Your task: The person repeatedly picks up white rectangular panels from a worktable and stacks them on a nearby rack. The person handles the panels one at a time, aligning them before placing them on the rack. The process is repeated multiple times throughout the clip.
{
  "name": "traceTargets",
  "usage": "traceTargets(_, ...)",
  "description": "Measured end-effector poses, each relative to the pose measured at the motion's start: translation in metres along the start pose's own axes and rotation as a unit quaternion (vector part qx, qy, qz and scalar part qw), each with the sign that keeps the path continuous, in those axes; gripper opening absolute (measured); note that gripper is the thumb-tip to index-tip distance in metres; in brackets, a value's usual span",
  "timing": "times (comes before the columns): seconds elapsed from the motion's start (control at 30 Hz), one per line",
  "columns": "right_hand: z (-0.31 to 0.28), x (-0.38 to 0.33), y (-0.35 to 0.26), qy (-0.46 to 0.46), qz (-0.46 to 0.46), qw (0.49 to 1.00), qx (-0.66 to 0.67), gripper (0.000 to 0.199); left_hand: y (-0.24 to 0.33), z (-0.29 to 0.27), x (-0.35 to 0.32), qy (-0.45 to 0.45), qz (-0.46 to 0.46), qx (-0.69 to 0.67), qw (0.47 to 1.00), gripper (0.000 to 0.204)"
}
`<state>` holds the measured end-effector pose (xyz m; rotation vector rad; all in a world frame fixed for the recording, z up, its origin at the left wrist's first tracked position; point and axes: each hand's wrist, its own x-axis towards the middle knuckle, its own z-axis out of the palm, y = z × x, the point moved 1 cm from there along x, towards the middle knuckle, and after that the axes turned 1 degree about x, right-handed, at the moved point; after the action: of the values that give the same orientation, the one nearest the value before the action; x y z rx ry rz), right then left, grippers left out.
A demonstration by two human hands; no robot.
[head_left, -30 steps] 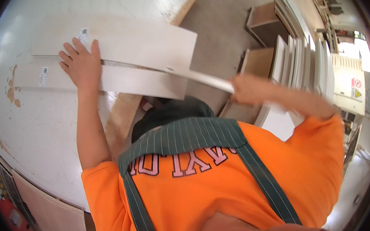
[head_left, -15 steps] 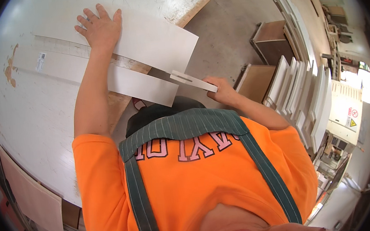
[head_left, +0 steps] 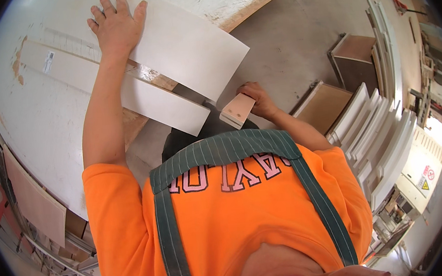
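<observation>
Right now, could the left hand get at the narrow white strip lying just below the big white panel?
Probably yes: the left hand rests flat on the white panel, and the narrow strip lies uncovered beside the forearm.

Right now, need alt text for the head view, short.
A person in an orange shirt and striped apron straps leans over a white worktable, left hand pressed flat on a white panel while the right hand grips the end of a small light wooden block at the panel's near edge. White boards stand stacked on edge on the floor to the right.
</observation>
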<state>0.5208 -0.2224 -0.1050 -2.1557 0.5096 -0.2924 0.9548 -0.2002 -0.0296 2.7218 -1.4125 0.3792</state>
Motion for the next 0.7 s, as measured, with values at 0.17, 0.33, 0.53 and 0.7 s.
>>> traceTargets(0.17, 0.041, -0.046, 0.061, -0.026, 0.157, 0.985, 0.064, 0.033, 0.0, -0.003, 0.001, 0.003, 0.007, -0.022, 1.0, 0.078)
traceTargets(0.33, -0.038, -0.128, 0.066, 0.121, 0.46, 0.878, 0.051, 0.025, 0.002, -0.008, -0.003, 0.032, 0.018, -0.041, 0.998, 0.078)
traceTargets(0.53, -0.153, 0.109, -0.033, 0.19, 0.117, 0.974, -0.035, 0.028, 0.014, -0.004, 0.037, -0.009, -0.011, -0.04, 0.999, 0.08)
traceTargets(0.7, -0.162, 0.263, -0.085, 0.182, 0.032, 0.951, -0.246, 0.043, -0.024, -0.022, 0.044, 0.054, -0.025, -0.164, 0.985, 0.094)
